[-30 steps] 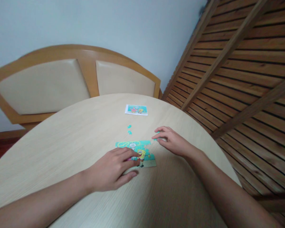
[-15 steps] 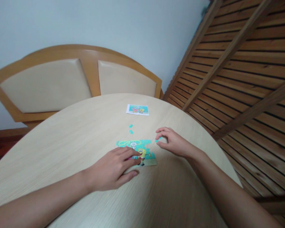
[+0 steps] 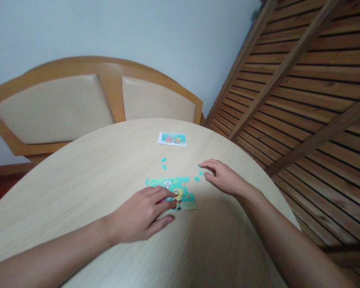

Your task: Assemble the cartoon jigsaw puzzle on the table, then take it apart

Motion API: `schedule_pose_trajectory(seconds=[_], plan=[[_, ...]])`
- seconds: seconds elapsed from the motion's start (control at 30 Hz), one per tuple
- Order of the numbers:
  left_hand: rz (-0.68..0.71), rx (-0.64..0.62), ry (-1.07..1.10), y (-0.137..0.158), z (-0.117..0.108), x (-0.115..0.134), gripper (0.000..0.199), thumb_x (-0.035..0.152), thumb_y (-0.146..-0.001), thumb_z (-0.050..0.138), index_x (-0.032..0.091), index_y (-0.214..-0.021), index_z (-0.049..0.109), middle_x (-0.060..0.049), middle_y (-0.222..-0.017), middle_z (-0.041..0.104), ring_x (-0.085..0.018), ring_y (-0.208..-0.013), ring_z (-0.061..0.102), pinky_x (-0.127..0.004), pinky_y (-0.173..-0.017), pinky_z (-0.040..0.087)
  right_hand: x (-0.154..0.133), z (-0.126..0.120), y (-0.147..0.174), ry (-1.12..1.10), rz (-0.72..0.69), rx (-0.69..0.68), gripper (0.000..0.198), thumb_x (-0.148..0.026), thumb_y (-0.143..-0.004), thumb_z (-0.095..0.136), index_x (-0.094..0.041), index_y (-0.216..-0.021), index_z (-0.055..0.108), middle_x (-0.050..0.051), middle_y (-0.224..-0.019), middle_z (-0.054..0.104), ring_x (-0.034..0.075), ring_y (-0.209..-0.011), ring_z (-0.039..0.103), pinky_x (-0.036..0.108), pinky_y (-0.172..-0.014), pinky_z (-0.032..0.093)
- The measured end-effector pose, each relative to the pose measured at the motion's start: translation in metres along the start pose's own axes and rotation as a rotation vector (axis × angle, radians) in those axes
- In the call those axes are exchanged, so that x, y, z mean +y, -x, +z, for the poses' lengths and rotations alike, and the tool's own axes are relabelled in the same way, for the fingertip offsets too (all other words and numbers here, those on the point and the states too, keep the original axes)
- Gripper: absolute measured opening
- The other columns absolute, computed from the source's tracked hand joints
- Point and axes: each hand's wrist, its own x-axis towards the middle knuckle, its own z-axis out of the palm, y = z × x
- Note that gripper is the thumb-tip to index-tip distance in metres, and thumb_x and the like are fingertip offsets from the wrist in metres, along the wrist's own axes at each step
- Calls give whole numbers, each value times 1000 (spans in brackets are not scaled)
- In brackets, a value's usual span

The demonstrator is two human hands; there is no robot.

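Observation:
A jigsaw puzzle (image 3: 184,204) with cartoon figures on a turquoise ground lies flat on the table, with gaps at its right side. My left hand (image 3: 150,210) rests over its left part, fingers spread, hiding some of the picture. To the right of the puzzle, my right hand (image 3: 220,175) has thumb and forefinger apart, the fingertip touching a turquoise puzzle piece (image 3: 199,166). Another loose piece (image 3: 201,173) lies by the thumb, and one more piece (image 3: 197,179) sits near the puzzle's upper right corner.
Two turquoise pieces (image 3: 164,167) lie beyond the puzzle. Farther back is a white-edged picture card (image 3: 172,139) with the same cartoon figures. The round wooden table (image 3: 108,152) meets a padded bench back (image 3: 117,96) and a slatted wooden wall (image 3: 303,100).
My right hand has shifted slightly right, its fingers opening wider, and the loose pieces beside it are now more visible. My left hand stays on the puzzle.

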Motion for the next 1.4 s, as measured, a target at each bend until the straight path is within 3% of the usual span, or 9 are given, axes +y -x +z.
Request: schedule_pose_trajectory(seconds=[0.17,0.33,0.47,0.73,0.97,1.17,1.4], plan=[[2,6,-2,0,0,0,32,36,-102,51,21,-128,60,-10,-132,62,-27,-117,61,-47,-101,52,1,6,-4,21,77,75,27,-24,-92,57,-18,-115,71,11,-114,72,26,-108,66,45,-99,50],[4,18,-5,0,1,0,31,35,-101,52,21,-126,61,-10,-130,63,-27,-116,62,-46,-101,52,4,13,-8,55,44,100,20,-29,-94,59,-21,-105,74,9,-106,73,25,-103,65,43,-96,49],[3,15,-32,-1,1,1,30,35,-101,52,19,-123,62,-10,-126,65,-28,-114,63,-47,-99,52,-3,19,-11,94,30,118,22,-28,-96,56,-21,-108,73,9,-109,72,26,-105,63,43,-97,48],[28,19,-73,-2,1,2,30,37,-101,50,19,-121,64,-12,-121,66,-29,-111,63,-46,-95,53,-61,39,-44,140,-21,21,18,-27,-95,60,-23,-105,74,5,-111,75,25,-106,63,43,-94,46],[25,1,-69,-1,1,1,32,39,-101,49,18,-120,63,-12,-120,65,-29,-110,62,-46,-96,52,-98,55,-87,73,148,-79,15,-35,-86,70,-25,-96,77,2,-99,79,23,-99,70,37,-90,49],[38,27,-63,0,2,0,32,39,-102,48,18,-121,63,-13,-120,66,-29,-113,62,-47,-98,52,-95,56,-94,76,275,-127,12,-29,-78,76,-25,-89,77,4,-96,78,22,-88,71,33,-78,52],[41,22,-75,-1,2,1,32,38,-101,50,18,-123,62,-12,-124,65,-29,-112,62,-45,-97,52,-69,34,-76,39,325,-139,14,-11,-72,74,-22,-82,74,4,-85,77,19,-75,70,28,-67,51]])
